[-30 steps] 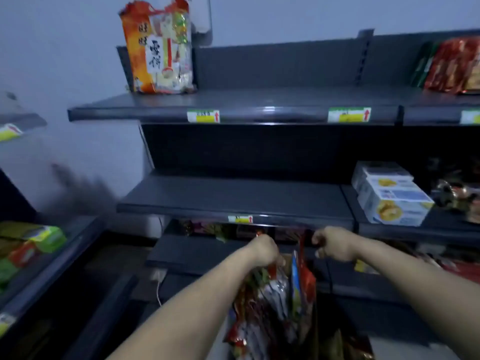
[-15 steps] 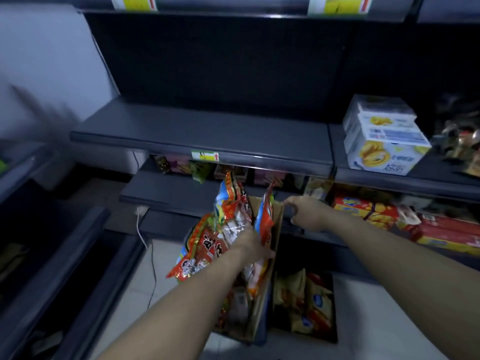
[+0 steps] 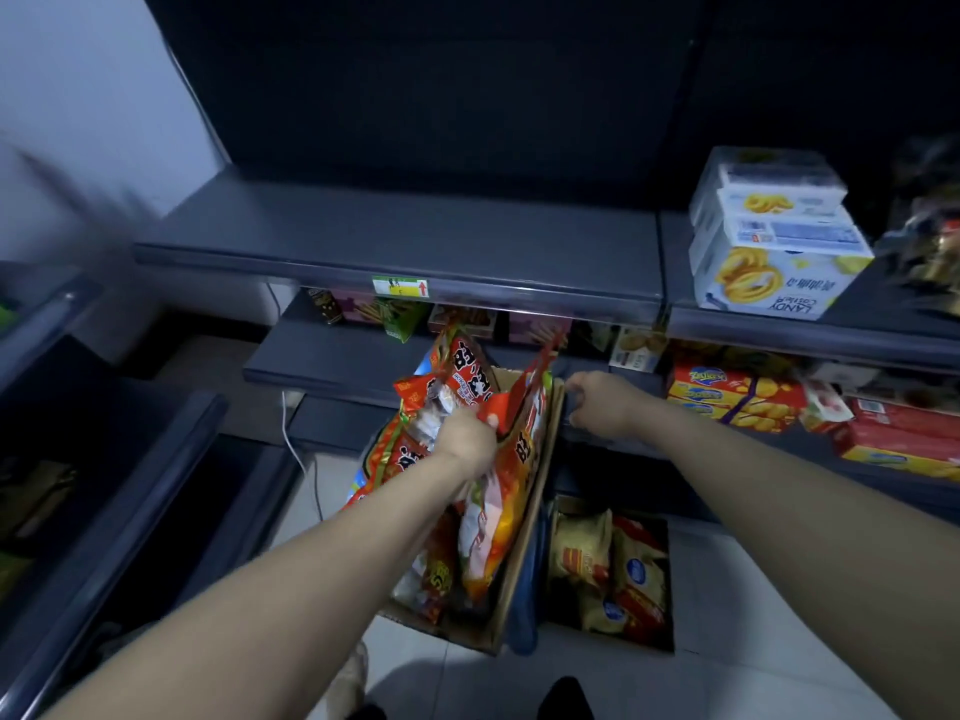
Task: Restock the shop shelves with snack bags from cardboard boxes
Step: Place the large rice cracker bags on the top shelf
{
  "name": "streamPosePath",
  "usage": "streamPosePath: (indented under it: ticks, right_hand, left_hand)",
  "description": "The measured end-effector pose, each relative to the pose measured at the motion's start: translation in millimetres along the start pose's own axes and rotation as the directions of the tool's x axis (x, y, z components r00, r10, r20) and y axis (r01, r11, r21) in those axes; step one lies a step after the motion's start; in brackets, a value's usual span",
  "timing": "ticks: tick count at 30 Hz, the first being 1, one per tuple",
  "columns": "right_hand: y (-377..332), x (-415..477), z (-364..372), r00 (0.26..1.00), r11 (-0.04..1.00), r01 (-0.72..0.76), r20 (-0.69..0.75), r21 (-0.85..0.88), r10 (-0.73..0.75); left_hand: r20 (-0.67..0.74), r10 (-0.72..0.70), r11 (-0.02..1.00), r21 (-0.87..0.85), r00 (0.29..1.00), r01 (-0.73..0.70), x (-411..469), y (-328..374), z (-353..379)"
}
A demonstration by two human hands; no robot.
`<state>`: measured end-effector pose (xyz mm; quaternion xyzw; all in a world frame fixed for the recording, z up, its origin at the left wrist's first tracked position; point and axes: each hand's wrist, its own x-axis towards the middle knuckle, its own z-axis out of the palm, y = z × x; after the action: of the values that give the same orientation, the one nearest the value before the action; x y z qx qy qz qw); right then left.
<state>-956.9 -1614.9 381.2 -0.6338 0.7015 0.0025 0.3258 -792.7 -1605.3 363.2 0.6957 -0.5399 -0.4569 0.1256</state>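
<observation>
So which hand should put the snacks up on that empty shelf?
Probably the left hand: it already grips the red snack bags, below the bare shelf. The right hand is holding the cardboard box rim.

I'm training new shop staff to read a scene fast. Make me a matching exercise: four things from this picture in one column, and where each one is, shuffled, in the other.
Things
1. left hand
2. right hand
3. white boxes
4. yellow bags

Places
A. stacked on the grey shelf, upper right
B. on the top edge of the cardboard box
C. closed on red snack bags
D. in a second box on the floor, right of the first

Pairs: 1-C, 2-B, 3-A, 4-D
</observation>
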Motion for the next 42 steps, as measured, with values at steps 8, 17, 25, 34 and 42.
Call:
streamPosePath:
  ticks: [8,17,25,34,42]
  right_hand:
    - [-16,-21,-19,0.997,0.997,-0.062,0.041,-0.045,0.064]
    - [-14,-25,-36,0.988,0.618,-0.156,0.133,0.77,0.084]
    - [-95,-42,-87,0.955,0.414,0.026,0.1,0.91,-0.28]
    - [-213,-71,-160,0.883,0.21,0.413,-0.334,0.886,-0.33]
    - [-325,-79,-251,0.799,0.094,0.585,-0.552,0.806,-0.239]
  left_hand:
    - [0.112,0.126,0.978,-0.178,0.986,-0.105,-33,28,-54]
    - [0.023,0.391,0.831,-0.439,0.92,-0.342,-87,74,-161]
    - [-0.302,0.426,0.57,-0.643,0.853,-0.512,-133,101,-247]
    - [-0.557,0.357,0.69,-0.384,0.75,-0.613,-142,96,-349]
    - [-0.466,0.425,0.788,-0.23,0.776,-0.571,-108,109,-412]
